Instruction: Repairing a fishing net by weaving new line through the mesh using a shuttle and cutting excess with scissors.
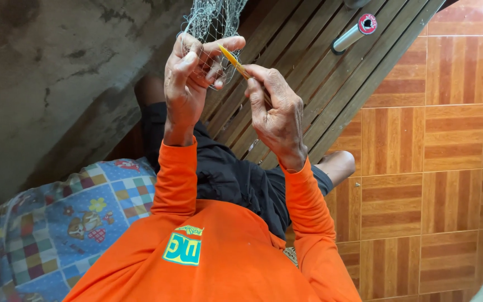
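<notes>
Overhead, left hand (188, 78) pinching grey net (213, 19), right hand (278, 114) gripping yellow netting needle (231, 59), green-yellow chest logo (183, 249) below.

Net (213, 17): fine, pale grey-green mesh of thin twine, hanging in a bunched fall from above the top edge of the view. Its lower part is gathered and pinched in the left hand (191, 72), between thumb and curled fingers, and some mesh shows through gaps between the fingers. The strands look slack above the grip. The extent of the net beyond the frame cannot be told.

Needle (233, 60): slim yellow netting tool, flat and narrow, tilted with its tip up and to the left. The tip meets the mesh at the left thumb. Its lower end is held in the right hand (278, 114), hidden behind the fingers.
</notes>
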